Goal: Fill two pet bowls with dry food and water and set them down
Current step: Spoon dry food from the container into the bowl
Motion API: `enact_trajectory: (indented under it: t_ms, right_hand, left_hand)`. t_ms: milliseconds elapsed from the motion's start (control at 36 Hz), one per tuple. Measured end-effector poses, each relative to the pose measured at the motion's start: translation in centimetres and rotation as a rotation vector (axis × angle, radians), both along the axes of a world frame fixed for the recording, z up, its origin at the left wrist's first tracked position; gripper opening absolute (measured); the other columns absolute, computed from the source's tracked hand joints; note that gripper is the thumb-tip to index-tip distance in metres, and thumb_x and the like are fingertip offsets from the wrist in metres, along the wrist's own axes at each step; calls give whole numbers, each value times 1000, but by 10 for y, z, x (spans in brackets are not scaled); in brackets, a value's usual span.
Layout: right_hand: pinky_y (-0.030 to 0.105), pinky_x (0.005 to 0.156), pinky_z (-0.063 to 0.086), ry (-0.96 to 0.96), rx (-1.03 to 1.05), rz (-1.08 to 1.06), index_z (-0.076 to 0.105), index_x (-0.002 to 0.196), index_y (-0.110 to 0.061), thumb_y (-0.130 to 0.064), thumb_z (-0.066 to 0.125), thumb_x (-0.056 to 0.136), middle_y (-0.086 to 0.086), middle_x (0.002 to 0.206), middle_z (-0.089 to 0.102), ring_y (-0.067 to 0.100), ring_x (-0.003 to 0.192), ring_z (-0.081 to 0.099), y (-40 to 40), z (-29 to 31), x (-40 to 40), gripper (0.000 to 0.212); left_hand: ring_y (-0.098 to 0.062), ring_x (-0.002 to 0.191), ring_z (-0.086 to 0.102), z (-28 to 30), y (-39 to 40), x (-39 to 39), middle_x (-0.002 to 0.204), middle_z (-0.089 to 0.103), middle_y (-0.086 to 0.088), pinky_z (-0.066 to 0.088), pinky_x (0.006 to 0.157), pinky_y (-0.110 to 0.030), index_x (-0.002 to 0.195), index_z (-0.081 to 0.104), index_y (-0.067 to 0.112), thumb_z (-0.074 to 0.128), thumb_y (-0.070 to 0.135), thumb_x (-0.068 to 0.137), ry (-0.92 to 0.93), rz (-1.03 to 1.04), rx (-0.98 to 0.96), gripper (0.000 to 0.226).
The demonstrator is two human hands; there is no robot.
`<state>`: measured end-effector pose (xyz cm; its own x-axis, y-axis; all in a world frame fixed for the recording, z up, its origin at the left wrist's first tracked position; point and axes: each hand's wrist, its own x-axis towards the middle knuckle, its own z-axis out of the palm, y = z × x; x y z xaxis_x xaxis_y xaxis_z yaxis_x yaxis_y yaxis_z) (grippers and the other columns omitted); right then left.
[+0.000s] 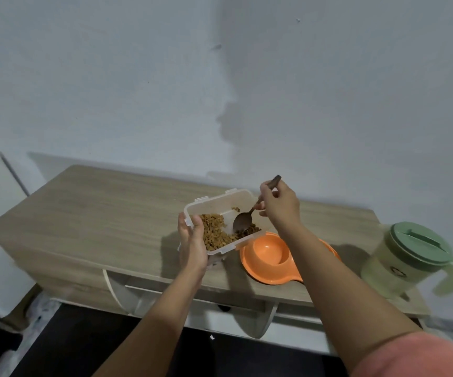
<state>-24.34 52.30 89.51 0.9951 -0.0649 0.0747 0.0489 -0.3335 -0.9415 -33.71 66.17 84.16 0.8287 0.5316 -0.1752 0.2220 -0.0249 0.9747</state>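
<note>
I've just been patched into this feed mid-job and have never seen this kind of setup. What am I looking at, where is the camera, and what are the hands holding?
There is no machine here. One wide-angle camera sits on a person's head, looking forward and down at their two bare arms.

The left hand grips a clear plastic container of dry pet food, tilted toward the right. The right hand pinches the handle of a dark spoon, whose bowl is down in the kibble.

On the wooden cabinet top, just below the container's lower edge, lies an orange double pet bowl; the well you can see looks empty, the other is hidden by the right arm. Further right stands a green lidded pitcher.
</note>
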Motion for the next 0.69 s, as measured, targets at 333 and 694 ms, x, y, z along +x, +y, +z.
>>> enact_trajectory:
  t_ms: [333,694]
  right_hand:
    - [24,48,42,194,-51,-8,65,75,-9,-22,44,97,7,59,59,17,50,54,-6,-8,0,33]
    - [27,46,39,303,194,-70,63,69,-9,-17,46,97,8,57,57,20,52,53,-8,-20,-4,33]
  left_hand:
    - [-30,138,39,-1,-13,-1,154,35,-3,34,111,-51,150,8,45,28,75,84,-60,63,-89,76]
    - [-29,129,49,-8,-30,0,151,38,-11,41,106,-49,152,11,36,32,71,83,-141,181,-147,81]
